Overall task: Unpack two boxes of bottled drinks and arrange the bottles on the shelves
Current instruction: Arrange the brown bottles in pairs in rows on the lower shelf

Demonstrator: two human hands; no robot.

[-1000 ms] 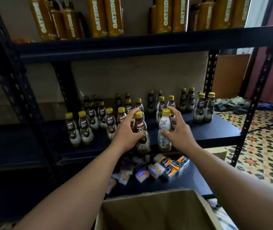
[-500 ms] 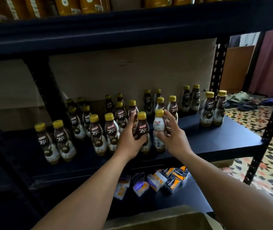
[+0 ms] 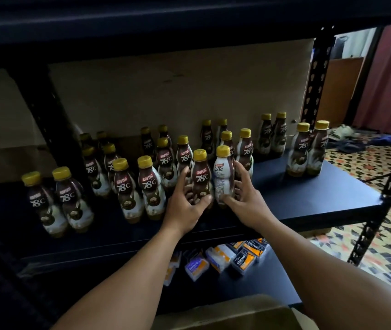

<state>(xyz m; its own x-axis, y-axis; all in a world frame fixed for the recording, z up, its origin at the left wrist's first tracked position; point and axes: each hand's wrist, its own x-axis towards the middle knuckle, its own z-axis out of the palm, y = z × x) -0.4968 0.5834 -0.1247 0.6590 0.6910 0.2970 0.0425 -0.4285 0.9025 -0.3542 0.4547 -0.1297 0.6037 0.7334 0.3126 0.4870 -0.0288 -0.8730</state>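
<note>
Bottles (image 3: 147, 184) on shelf (image 3: 308, 198)
1 brown bottle (image 3: 200, 179) is gripped by left hand (image 3: 185, 208), 1 white bottle (image 3: 223, 179) by right hand (image 3: 246, 201).

I count twenty-two yellow-capped bottles (image 3: 148, 184) on one shelf (image 3: 308, 194), one gripped in the left hand (image 3: 185, 208), one in the right hand (image 3: 244, 198), and one cardboard box (image 3: 237, 315).

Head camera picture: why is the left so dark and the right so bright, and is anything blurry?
Head view: light seems to enter from the right, where the patterned floor is bright, while the upper shelf shades the left; the far-left bottles look smeared, yet the label on the bottle in the left hand reads clearly; the wide lens slants the right upright.
</note>
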